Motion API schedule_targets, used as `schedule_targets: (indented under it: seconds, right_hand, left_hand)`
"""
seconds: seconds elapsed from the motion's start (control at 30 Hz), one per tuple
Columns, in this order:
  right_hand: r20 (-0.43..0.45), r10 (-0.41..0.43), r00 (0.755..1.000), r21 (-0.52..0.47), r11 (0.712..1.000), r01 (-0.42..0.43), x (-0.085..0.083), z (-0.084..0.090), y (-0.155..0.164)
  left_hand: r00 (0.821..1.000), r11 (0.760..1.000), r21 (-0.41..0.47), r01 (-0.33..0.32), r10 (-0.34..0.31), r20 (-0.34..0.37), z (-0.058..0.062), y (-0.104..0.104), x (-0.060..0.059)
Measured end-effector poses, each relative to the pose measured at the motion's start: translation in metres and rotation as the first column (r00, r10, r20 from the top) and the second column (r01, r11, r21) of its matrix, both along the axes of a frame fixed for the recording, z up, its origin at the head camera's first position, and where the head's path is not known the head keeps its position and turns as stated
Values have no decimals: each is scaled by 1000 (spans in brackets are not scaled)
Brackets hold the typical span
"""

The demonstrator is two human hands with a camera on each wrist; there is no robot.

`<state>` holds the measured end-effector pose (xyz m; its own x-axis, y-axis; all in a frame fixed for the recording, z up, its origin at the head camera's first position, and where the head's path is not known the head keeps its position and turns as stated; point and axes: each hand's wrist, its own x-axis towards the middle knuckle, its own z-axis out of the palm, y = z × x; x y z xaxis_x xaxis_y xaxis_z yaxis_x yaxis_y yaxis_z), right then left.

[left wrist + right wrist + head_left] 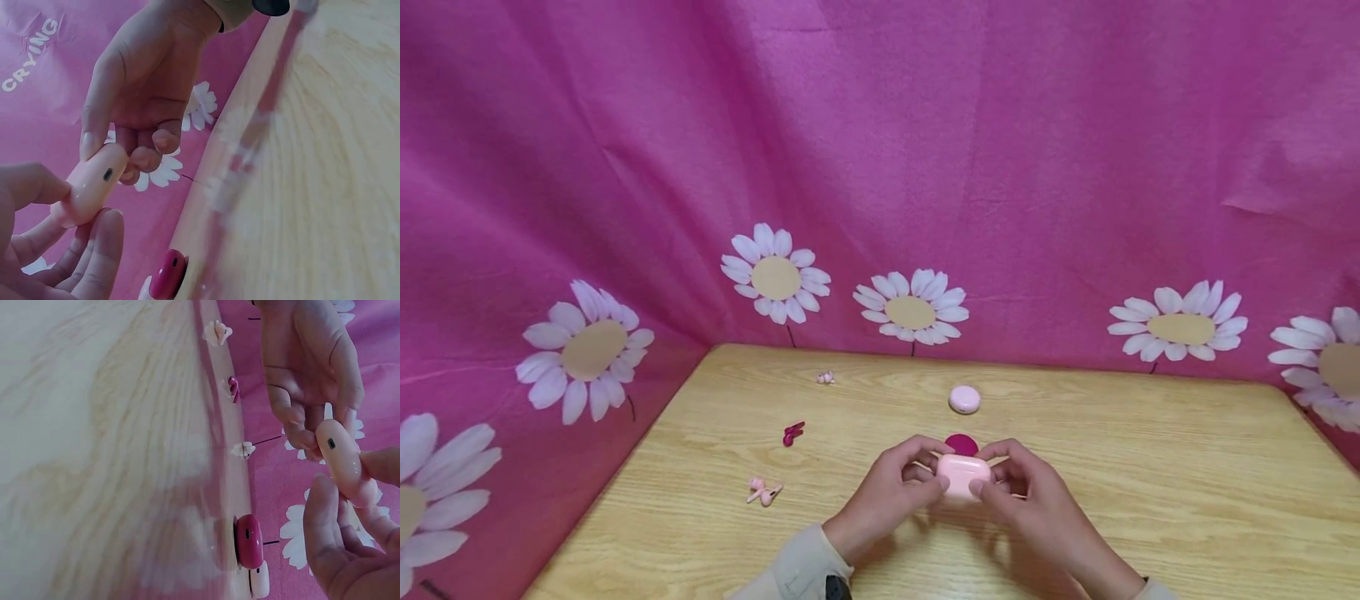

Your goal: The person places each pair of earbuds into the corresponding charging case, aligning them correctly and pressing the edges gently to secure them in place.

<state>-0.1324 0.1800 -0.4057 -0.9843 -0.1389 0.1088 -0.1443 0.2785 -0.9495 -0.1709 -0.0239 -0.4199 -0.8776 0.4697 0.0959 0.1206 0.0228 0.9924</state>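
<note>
A glossy light pink earbud case (964, 475) is held just above the table in the head view. My left hand (891, 492) pinches its left end between thumb and fingers, while my right hand (1026, 492) does the same at its right end. In the left wrist view, a small dark port shows on the case (94, 184). The lid looks closed. Right behind it lies a round magenta case (961, 444), partly hidden by the held one. Farther back sits a pale pink round case (965, 399).
On the left of the wooden table (1150, 467) lie three pairs of earbuds: light pink earbuds (765, 492) nearest, magenta earbuds (793, 433) behind, pale earbuds (826, 377) farthest. A pink cloth with daisies (1000, 167) hangs around the table's back and sides.
</note>
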Motion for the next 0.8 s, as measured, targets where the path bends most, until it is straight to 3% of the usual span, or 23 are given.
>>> schedule_targets:
  seconds: [0.17, 0.37, 0.6, 0.8]
  right_hand:
    - [-12, 6, 1000, -114, 993, -7, -5, 3, -5]
    - [-152, 19, 988, -181, 982, -47, -10, 8, -6]
    - [-251, 36, 967, -265, 959, -104, -16, 18, -9]
    - [-290, -10, 957, -310, 947, -84, -18, 27, -13]
  left_hand:
    - [1000, 998, 51, -22, 22, 11, 7, 1, -2]
    - [1000, 993, 121, -17, 17, -2, 18, 3, -5]
    - [995, 989, 145, -18, 32, -91, 31, 5, -9]
    - [986, 987, 154, -47, 71, -153, 41, 9, -10]
